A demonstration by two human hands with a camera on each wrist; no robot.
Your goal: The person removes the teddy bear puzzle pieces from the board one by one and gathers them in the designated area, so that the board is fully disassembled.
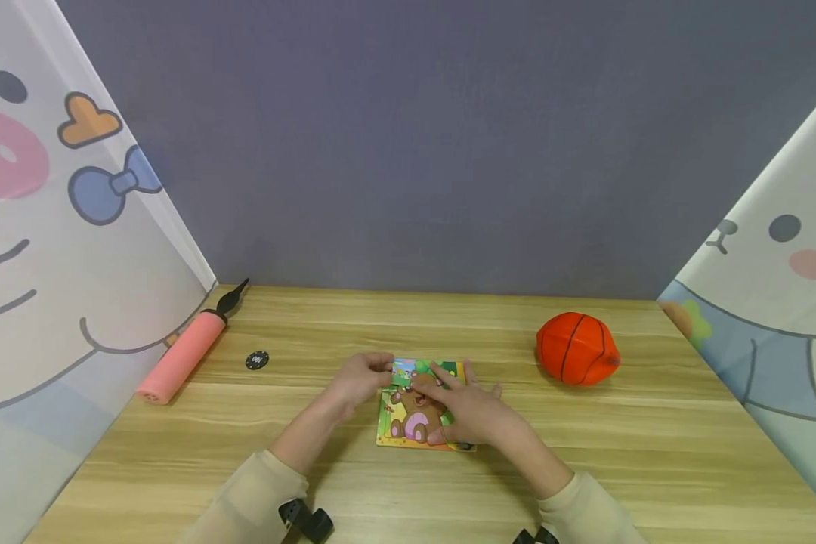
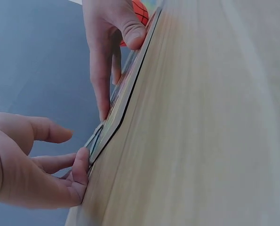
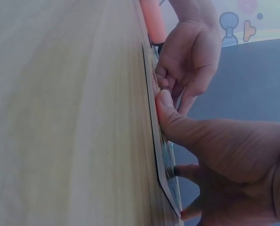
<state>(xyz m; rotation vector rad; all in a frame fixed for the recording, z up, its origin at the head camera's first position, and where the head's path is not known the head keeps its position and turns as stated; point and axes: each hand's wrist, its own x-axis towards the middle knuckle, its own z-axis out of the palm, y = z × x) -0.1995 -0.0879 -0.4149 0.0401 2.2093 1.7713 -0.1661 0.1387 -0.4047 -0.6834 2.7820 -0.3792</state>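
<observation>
A bear jigsaw puzzle [image 1: 416, 429] in a thin tray lies flat on the wooden table in the head view. At its upper left corner, my left hand [image 1: 362, 380] pinches a puzzle piece [image 1: 402, 372] between thumb and fingers. That piece sits slightly tilted above the tray in the left wrist view, one edge raised. My right hand [image 1: 474, 412] spreads over the puzzle's right half, thumb low on the picture and fingertips pressing near the piece. It hides part of the bear and the right border.
A red ball [image 1: 576, 349], dented and marked like a basketball, lies to the right. On the left are a pink hand pump [image 1: 182, 357] with a black nozzle and a round black chip [image 1: 257, 360]. A grey partition [image 1: 435, 151] stands behind the wooden table [image 1: 299, 317].
</observation>
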